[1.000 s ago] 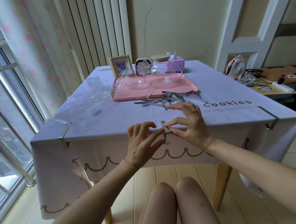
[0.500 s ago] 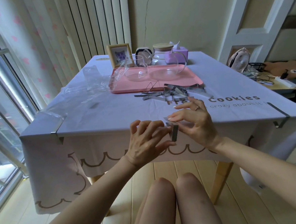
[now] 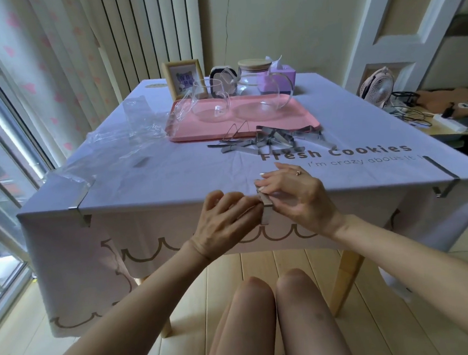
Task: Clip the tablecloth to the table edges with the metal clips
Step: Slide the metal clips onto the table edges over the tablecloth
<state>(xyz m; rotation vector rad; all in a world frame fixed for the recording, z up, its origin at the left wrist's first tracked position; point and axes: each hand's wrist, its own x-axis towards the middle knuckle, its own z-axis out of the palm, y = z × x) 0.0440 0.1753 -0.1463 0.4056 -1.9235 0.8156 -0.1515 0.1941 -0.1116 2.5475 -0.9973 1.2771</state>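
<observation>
Gripped, with left hand (image 3: 225, 222) curled, the metal clip (image 3: 266, 209) at the middle of the counter's (image 3: 345, 277) near edge; pinched its top with right hand (image 3: 298, 197). Risked pinging off or bunching the tablecloth (image 3: 172, 181) if shoved on crooked.

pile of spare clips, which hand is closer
Right. The right hand lies over the near edge of the tablecloth, just in front of the pile of spare clips; the left hand is lower, against the hanging part. Both pinch one clip.
</observation>
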